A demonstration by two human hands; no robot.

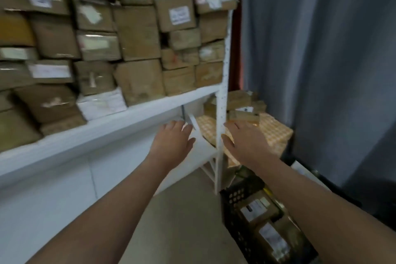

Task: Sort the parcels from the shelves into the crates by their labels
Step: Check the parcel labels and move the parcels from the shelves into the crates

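Note:
Several brown cardboard parcels [137,34] with white labels are stacked tightly on a white metal shelf [120,122] at the upper left. Both my arms reach forward below that shelf board. My left hand [171,139] is open with spread fingers and holds nothing. My right hand [244,139] is open too, empty, just right of the shelf's white upright post [220,126]. A black perforated crate [237,210] stands on the floor at the lower right and holds labelled parcels [255,210]. The picture is blurred.
Behind the post, an orange-and-white checked surface [274,133] carries a small pile of parcels [242,103]. A grey curtain [321,49] hangs along the right side. The grey floor [182,221] lies between the shelf and the crate.

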